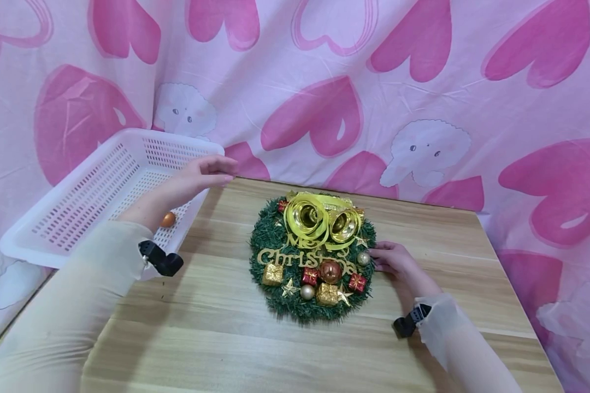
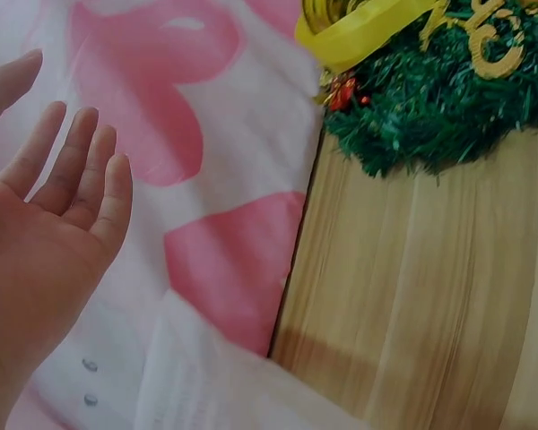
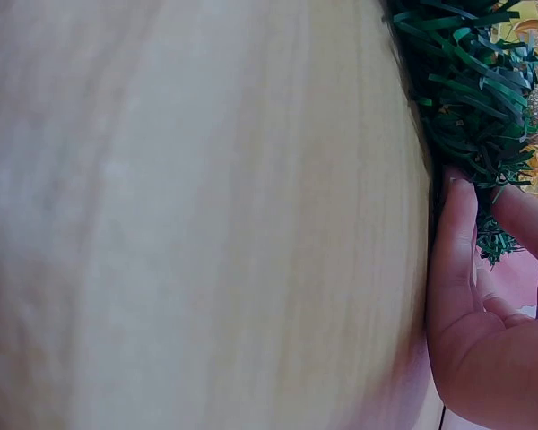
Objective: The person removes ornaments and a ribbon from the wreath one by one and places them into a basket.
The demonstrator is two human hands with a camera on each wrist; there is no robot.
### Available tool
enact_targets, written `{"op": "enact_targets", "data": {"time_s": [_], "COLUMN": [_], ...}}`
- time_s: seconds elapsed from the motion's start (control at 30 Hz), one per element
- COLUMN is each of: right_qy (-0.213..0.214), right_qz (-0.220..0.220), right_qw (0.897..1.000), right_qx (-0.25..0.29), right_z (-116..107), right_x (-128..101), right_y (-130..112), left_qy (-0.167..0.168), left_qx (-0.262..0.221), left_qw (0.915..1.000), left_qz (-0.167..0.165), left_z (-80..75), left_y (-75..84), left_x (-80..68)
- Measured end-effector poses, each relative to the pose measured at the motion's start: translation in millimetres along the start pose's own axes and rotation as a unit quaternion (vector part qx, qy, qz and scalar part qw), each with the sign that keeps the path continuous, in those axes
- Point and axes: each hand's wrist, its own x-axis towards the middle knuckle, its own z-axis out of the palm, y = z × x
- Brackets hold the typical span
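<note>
A green tinsel Christmas wreath (image 1: 263, 240) lies flat on the table, with gold bells (image 1: 308, 216), yellow ribbon, gold lettering, small gift boxes and baubles on it. At its right edge, my right hand (image 1: 398, 262) grips the tinsel; the right wrist view shows fingers (image 3: 457, 242) on both sides of the rim. My left hand (image 1: 196, 177) is held over the right rim of a white basket (image 1: 44, 256), holding nothing. The left wrist view shows its palm and spread fingers (image 2: 88, 170). An orange-brown bauble (image 1: 167, 219) sits in the basket, beside my left wrist.
The wooden table (image 1: 216, 338) runs under the wreath, and its right edge slants down at the right. A pink heart-patterned curtain (image 1: 295, 109) hangs behind the table and basket. The basket stands at the table's left side.
</note>
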Motion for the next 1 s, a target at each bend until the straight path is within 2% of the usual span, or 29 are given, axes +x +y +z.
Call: {"op": "enact_targets", "data": {"time_s": [0.13,0.4,0.57,1.0], "right_qy": [-0.003,-0.005,-0.006,0.000], "right_qz": [-0.002,-0.011,-0.004,0.004], "right_qw": [1.000,1.000,1.000,1.000], "right_qx": [0.002,-0.001,0.001,0.000], "right_z": [-1,-1,0,0], "right_x": [0,0,1,2], "right_y": [1,2,1,0], "left_qy": [-0.018,-0.070,-0.099,-0.170], "left_qx": [-0.002,-0.043,-0.050,-0.056], "left_qw": [0.9997,0.9946,0.9920,0.9820], "left_qz": [0.013,0.063,0.060,0.061], "left_z": [11.2,36.8,55.7,94.3], "left_y": [1.3,5.9,9.7,2.4], "left_x": [6.6,18.2,21.1,33.5]}}
